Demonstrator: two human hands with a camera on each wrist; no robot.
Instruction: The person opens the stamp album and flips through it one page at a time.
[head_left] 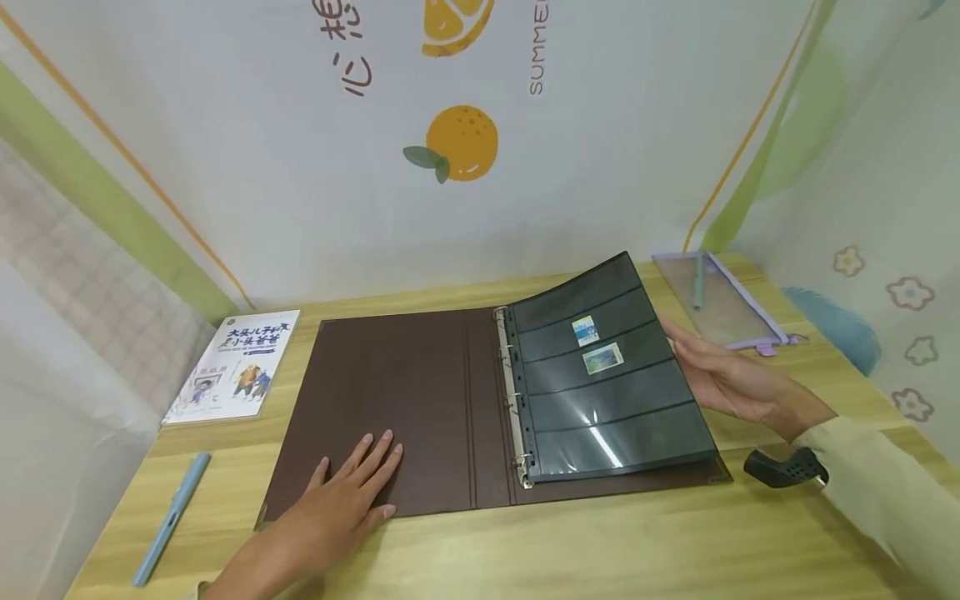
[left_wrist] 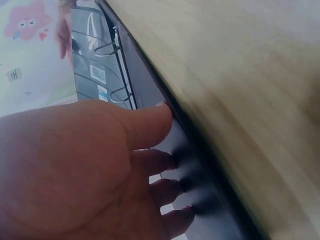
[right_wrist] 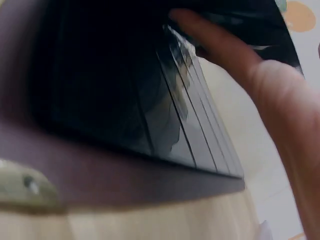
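Observation:
A dark brown ring binder (head_left: 390,392) lies open on the table. My left hand (head_left: 348,487) rests spread on its bare left cover, near the front edge; in the left wrist view the fingertips (left_wrist: 172,187) touch the cover. Black pocket pages (head_left: 622,425) sit on the metal rings (head_left: 512,400), tilted up at the right side. Two small stamps (head_left: 584,330) (head_left: 603,358) show in the top page's pockets. My right hand (head_left: 727,375) is at the raised page's right edge, its fingers partly hidden behind it. From the right wrist, one extended finger (right_wrist: 220,42) touches the page's underside.
A booklet (head_left: 232,367) with a cartoon cover lies at the back left, with a blue pen (head_left: 172,521) in front of it. At the back right is a purple-edged zip pouch (head_left: 738,300) with a green pen-like item (head_left: 699,282) on or in it. Printed curtains enclose the table.

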